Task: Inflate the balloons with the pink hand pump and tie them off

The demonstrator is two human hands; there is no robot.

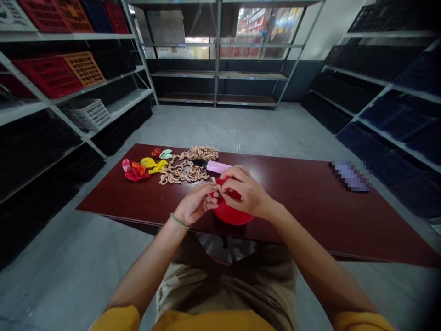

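Note:
Both my hands meet over a round red balloon (234, 214) near the table's front edge. My left hand (196, 202), with a green band on its wrist, is closed at the fingertips on a short beige cord (216, 184). From the other side my right hand (246, 191) pinches the same cord, just above the balloon. The balloon's neck is hidden by my fingers. Behind my hands lies a pink hand pump (218, 167) with a black end. Left of it, a curly beige cord (188, 172) is heaped in loops on the tabletop.
Limp balloons lie at the left of the dark red table (292, 202): a red patterned one (134, 170), a yellow one (155, 164) and a pale green one (166, 154). A blurred purple object (350, 176) is at the right. Shelves with crates (48, 76) stand around.

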